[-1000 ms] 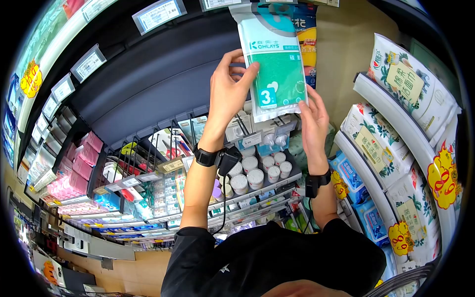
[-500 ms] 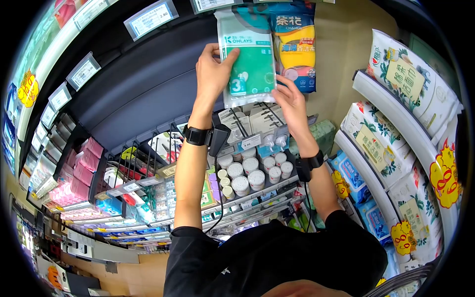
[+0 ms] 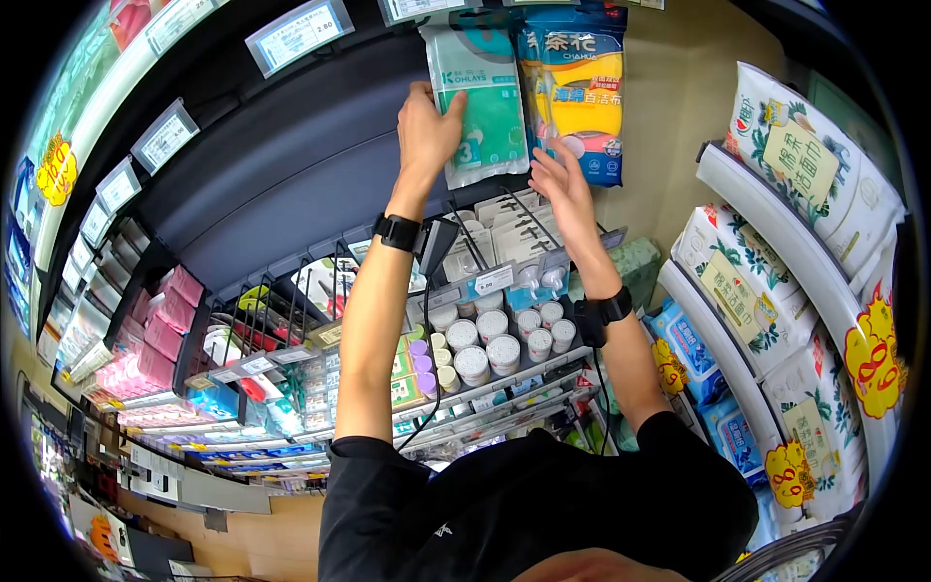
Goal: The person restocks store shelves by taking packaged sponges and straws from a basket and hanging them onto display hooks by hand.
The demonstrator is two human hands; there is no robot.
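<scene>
A green and clear package (image 3: 493, 121) hangs at the top centre, upright. My left hand (image 3: 427, 131) grips its left edge, with the thumb on its front and the other fingers partly hidden behind it. Just right of it hangs a blue and yellow sponge-cloth package (image 3: 585, 102). My right hand (image 3: 565, 186) is near the bottom of both packages, fingers spread and pointing up, holding nothing. Whether its fingertips touch the blue package is hard to tell.
Below are hooks with small white packs (image 3: 514, 228) and a shelf of round white-lidded containers (image 3: 472, 364). Tissue packs (image 3: 737, 281) fill curved shelves at the right. Pink packs (image 3: 170, 310) sit at the left. Price tags (image 3: 301, 37) line the upper rail.
The green package has moved left and back beside the blue one, which now shows more. My right hand has come off the green package; my left hand has stayed on it.
</scene>
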